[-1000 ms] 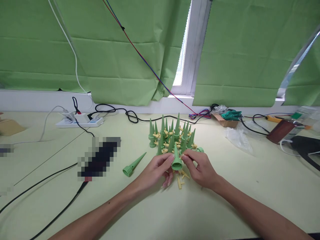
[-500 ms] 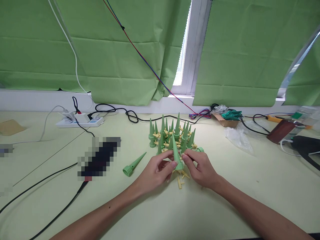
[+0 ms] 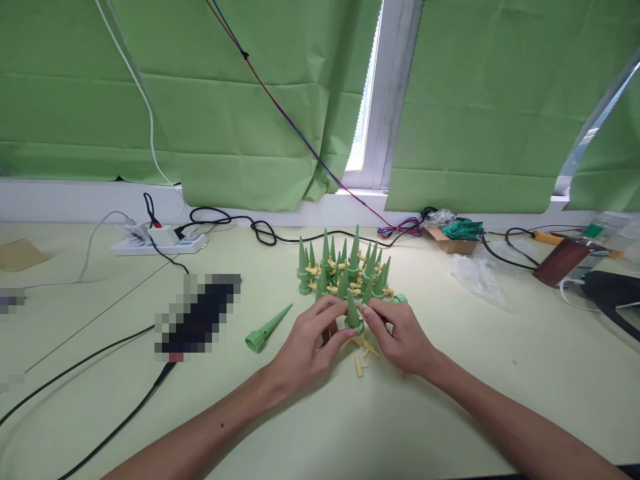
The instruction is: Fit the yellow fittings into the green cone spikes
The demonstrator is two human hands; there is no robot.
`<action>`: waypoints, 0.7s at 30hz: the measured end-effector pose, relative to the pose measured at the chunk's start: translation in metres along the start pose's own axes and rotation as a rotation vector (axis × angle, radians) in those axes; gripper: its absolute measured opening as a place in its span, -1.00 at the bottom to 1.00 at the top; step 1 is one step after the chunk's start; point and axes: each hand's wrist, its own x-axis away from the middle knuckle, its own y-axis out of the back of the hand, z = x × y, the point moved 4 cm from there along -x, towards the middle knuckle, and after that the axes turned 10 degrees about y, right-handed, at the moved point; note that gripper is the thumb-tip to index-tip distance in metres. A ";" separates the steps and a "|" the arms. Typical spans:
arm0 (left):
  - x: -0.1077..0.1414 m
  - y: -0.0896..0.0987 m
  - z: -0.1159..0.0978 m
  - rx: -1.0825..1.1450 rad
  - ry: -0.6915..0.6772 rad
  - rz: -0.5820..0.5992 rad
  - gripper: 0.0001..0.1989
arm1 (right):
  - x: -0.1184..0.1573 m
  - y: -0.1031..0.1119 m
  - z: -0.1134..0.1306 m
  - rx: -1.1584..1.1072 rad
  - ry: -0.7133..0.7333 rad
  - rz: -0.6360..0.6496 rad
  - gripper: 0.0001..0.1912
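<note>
A green plastic watering spike [image 3: 353,312], its collar low and its tip up, is held between the thumb and fingers of my left hand [image 3: 320,337]. My right hand [image 3: 397,333] pinches at the spike's right side, where a bit of a yellow valve [image 3: 362,318] shows; the fingertips cover most of it. On the table just below lie several loose yellow valves [image 3: 359,365]. Behind my hands stands a cluster of green spikes [image 3: 355,257] with yellow valves fitted to them. Left of my left hand, a single green spike [image 3: 269,329] lies on its side.
A blurred-out dark device [image 3: 203,317] with a cable lies to the left. A white power strip [image 3: 160,245] and black cable [image 3: 263,233] run along the back. At back right are a small cardboard box [image 3: 453,241], clear plastic bags [image 3: 477,279] and a brown object [image 3: 563,262].
The held spike has tipped, its point now looking shorter and lower in view. My left fingers have shifted around its collar; my right hand stays pinched at its side.
</note>
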 end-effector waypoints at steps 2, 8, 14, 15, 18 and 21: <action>0.001 -0.001 0.001 -0.024 -0.048 -0.015 -0.85 | 0.000 0.000 0.000 -0.005 -0.010 0.011 -0.64; 0.005 -0.002 0.003 -0.109 -0.112 -0.101 -0.70 | 0.000 -0.001 0.000 -0.019 -0.034 -0.005 -0.64; 0.003 -0.001 0.003 -0.051 0.022 -0.174 -0.84 | 0.000 -0.004 -0.002 -0.029 -0.069 -0.038 -0.63; 0.002 0.000 0.004 -0.033 0.063 -0.182 -0.86 | 0.001 -0.004 -0.002 -0.033 -0.076 -0.044 -0.63; 0.000 0.002 0.006 0.019 0.180 -0.178 -0.81 | 0.002 -0.003 -0.001 -0.054 -0.099 -0.074 -0.65; -0.003 0.000 0.008 0.132 0.265 -0.096 -0.70 | 0.003 -0.001 -0.003 -0.073 -0.135 -0.116 -0.67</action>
